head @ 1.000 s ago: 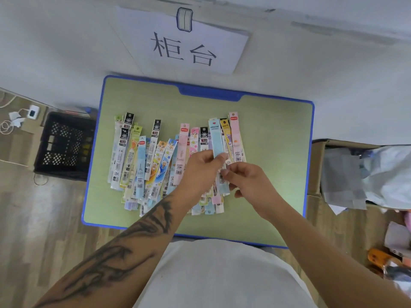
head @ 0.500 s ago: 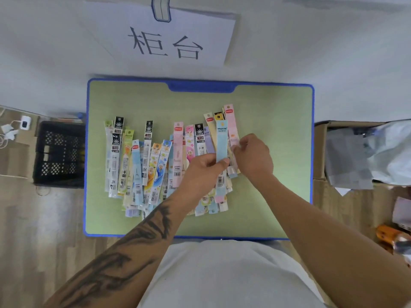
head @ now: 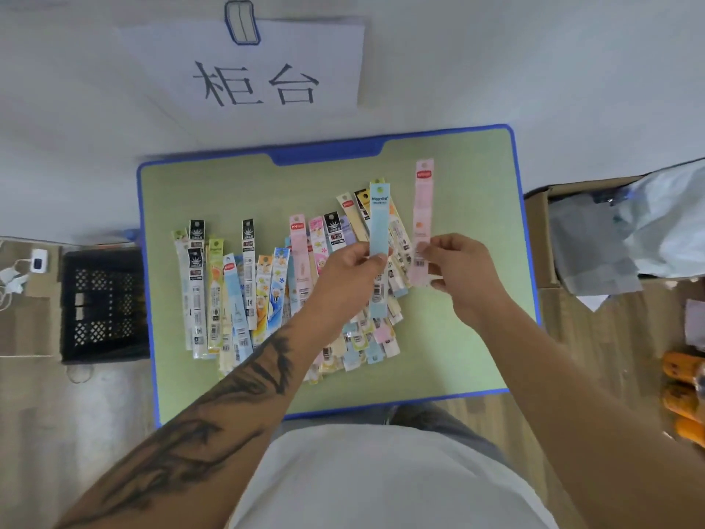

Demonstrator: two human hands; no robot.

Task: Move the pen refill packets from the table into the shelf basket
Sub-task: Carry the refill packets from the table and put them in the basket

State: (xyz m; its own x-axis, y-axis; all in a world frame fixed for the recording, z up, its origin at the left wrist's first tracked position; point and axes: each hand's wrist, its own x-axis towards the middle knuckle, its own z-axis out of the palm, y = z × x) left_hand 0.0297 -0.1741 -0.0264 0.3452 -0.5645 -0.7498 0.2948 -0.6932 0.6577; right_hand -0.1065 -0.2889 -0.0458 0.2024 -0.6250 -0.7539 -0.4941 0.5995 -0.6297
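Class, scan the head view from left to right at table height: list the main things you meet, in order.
Black crate → row of packets lying on the table → blue packet in the left hand → pink packet in the right hand → cardboard box.

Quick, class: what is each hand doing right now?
Left hand: fingers pinch the light blue refill packet, lifted.
Right hand: fingers pinch the pink refill packet, lifted.
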